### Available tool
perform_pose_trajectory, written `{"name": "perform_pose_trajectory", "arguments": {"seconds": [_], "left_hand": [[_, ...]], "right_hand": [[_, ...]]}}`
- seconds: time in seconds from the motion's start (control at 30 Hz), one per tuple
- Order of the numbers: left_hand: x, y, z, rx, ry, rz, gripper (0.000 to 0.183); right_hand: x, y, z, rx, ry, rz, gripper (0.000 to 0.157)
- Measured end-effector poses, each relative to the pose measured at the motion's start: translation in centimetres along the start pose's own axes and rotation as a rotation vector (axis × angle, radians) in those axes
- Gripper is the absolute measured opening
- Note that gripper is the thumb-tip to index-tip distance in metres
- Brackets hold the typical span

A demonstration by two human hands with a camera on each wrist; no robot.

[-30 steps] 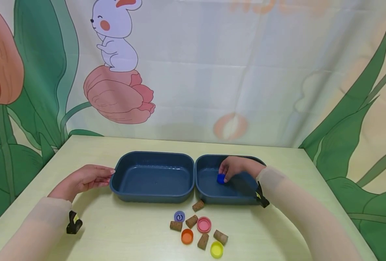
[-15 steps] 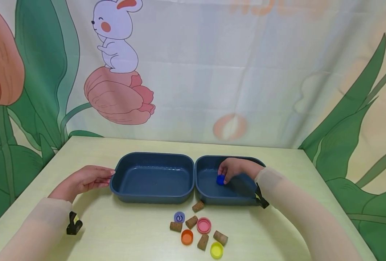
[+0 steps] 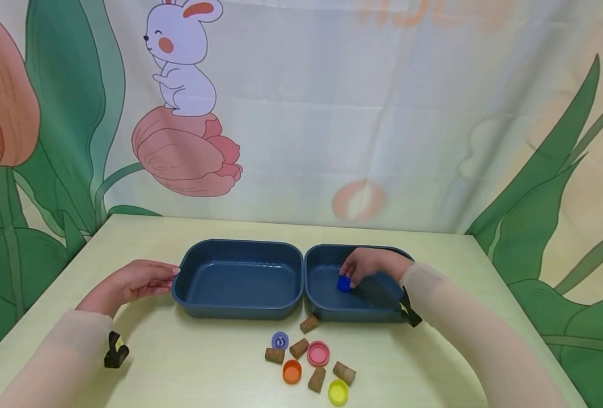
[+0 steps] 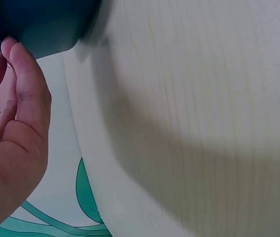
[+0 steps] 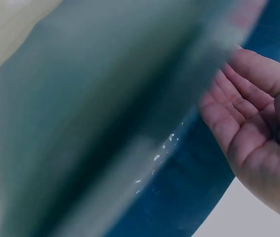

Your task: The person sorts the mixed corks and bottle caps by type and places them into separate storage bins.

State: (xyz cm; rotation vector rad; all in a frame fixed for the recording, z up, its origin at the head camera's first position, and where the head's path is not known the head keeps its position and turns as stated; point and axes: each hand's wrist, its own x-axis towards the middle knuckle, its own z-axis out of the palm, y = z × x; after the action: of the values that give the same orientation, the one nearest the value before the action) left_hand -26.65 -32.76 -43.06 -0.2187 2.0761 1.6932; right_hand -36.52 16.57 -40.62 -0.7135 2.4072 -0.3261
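Observation:
Two dark blue trays stand side by side on the table. At the left end of the left tray, my left hand grips the rim; the left wrist view shows thumb and fingertips meeting there. Inside the right tray, my right hand pinches a small round blue plastic cap low over the tray floor. A blurred tray wall fills much of the right wrist view, where the right fingers show but the cap does not.
In front of the trays lie several brown corks among a purple cap, a pink cap, an orange cap and a yellow cap. A printed curtain hangs behind the table.
The blue cap has shifted very slightly toward the tray's near side with my right hand. My left hand keeps its place at the left tray, and the head view has tilted a little.

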Motion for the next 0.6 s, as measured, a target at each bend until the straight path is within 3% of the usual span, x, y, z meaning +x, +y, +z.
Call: {"name": "perform_pose_trajectory", "arguments": {"seconds": [0.2,0.6], "left_hand": [[-0.1,0.0,0.0,-0.005,-0.01,0.006,0.037],[-0.2,0.0,-0.1,-0.024,-0.005,-0.009,0.03]], "right_hand": [[-1.3,0.0,-0.5,0.061,0.012,-0.015,0.04],[-5.9,-0.4,-2.1,0.216,0.211,-0.121,0.038]]}}
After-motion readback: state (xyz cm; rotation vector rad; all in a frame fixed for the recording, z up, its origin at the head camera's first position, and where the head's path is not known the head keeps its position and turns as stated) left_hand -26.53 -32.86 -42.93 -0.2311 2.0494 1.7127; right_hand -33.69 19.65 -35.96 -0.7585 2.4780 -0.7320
